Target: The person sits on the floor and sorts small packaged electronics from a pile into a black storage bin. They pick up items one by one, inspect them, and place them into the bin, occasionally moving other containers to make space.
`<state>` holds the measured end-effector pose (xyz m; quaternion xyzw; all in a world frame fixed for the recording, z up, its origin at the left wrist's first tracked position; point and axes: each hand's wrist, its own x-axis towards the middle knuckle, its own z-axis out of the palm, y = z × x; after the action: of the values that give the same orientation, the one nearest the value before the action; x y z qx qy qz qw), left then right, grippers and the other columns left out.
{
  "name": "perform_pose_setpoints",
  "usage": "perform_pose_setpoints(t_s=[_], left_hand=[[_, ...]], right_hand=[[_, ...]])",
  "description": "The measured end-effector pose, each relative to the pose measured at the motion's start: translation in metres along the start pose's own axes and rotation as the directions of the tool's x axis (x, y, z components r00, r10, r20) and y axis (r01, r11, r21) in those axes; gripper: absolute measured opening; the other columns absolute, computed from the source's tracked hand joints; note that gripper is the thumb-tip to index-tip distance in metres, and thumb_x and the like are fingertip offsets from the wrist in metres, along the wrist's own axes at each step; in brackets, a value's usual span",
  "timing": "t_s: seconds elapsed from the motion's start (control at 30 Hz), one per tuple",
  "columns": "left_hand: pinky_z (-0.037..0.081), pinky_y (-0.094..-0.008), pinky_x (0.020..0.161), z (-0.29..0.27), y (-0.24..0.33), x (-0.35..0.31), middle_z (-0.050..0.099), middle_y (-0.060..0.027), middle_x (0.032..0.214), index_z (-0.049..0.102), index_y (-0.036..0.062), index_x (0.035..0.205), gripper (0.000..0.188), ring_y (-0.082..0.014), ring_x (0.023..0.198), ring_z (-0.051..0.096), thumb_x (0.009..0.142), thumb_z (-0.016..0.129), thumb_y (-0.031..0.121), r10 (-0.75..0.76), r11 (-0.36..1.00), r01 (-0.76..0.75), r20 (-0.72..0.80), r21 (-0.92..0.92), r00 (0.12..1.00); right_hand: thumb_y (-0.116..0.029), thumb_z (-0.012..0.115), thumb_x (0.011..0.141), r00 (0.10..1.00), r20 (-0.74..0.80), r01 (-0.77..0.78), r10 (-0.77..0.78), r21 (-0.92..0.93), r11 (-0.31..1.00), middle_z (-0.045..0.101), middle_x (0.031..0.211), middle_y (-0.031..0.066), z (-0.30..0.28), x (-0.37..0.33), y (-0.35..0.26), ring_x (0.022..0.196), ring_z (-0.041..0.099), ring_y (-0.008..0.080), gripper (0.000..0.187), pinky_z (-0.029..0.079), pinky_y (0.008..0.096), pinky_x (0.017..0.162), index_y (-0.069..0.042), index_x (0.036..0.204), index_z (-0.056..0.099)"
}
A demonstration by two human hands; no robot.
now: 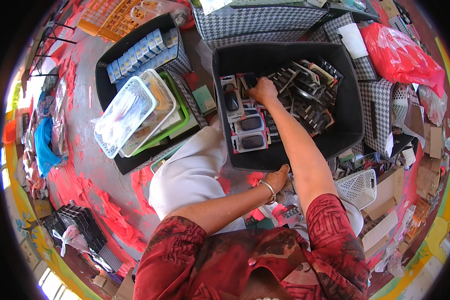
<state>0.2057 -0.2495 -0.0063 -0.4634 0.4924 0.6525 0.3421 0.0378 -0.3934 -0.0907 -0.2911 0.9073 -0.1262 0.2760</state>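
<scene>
A black fabric bin stands in front of me, holding carded blister packs. Several white-backed packs with dark oval items lie in rows along its left side. A loose heap of black carded packs fills the right side. My right hand reaches into the bin, its fingers closed on a dark blister pack at the far left. My left hand, with a bangle at the wrist, rests against the bin's near edge; its fingers are mostly hidden.
Left of the bin, another bin holds blue-and-white boxes with stacked plastic baskets before it. An orange crate stands behind. At right are a red plastic bag, a white basket and cardboard boxes. Red scraps litter the floor.
</scene>
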Motion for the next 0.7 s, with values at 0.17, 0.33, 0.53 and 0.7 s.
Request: perform_pose_setpoints(t_s=[0.17,0.33,0.53,0.7], left_hand=[[0.047,-0.0307,0.06,0.007,-0.02,0.016,0.059,-0.0103,0.094,0.049,0.0115,0.117,0.04,-0.0167,0.078,0.06,0.09,0.035,0.037,0.311,0.95,-0.31,0.019,-0.029,0.95],[0.047,-0.0309,0.053,0.009,-0.028,0.031,0.06,-0.007,0.094,0.045,0.0158,0.12,0.039,-0.0161,0.077,0.06,0.09,0.034,0.038,0.441,0.86,-0.447,0.08,0.245,0.894],[0.044,-0.029,0.036,-0.001,-0.008,0.006,0.057,-0.0041,0.081,0.042,0.0153,0.122,0.043,-0.0156,0.061,0.058,0.089,0.032,0.041,0.22,0.975,-0.217,0.103,-0.044,0.97],[0.046,-0.0285,0.037,-0.002,-0.004,0.002,0.059,-0.0069,0.085,0.042,0.0169,0.122,0.04,-0.0199,0.06,0.059,0.09,0.029,0.038,0.154,0.986,-0.141,0.149,-0.095,0.977]], right_hand=[[-0.047,0.074,0.058,1.0,0.008,-0.024,0.025,-0.032,0.999,0.055,0.105,0.0235,0.01,-0.002,-0.02,0.099,0.057,0.0298,0.078,0.049,0.037,0.08,0.004,0.108,0.043],[-0.04,0.072,0.061,0.999,-0.04,0.029,-0.033,-0.091,0.995,0.056,0.104,0.0222,0.011,-0.001,-0.014,0.098,0.056,0.0315,0.068,0.048,0.0394,0.081,0.0,0.11,0.045],[-0.026,0.066,0.065,0.999,0.027,0.026,-0.025,-0.051,0.998,0.058,0.1,0.0207,-0.004,0.009,-0.005,0.096,0.058,0.0312,0.045,0.049,0.0392,0.078,0.001,0.099,0.052],[-0.045,0.073,0.059,0.993,-0.086,0.08,-0.085,-0.054,0.995,0.058,0.097,0.0225,0.022,0.006,-0.005,0.093,0.058,0.0336,0.07,0.048,0.0386,0.079,0.006,0.1,0.049]])
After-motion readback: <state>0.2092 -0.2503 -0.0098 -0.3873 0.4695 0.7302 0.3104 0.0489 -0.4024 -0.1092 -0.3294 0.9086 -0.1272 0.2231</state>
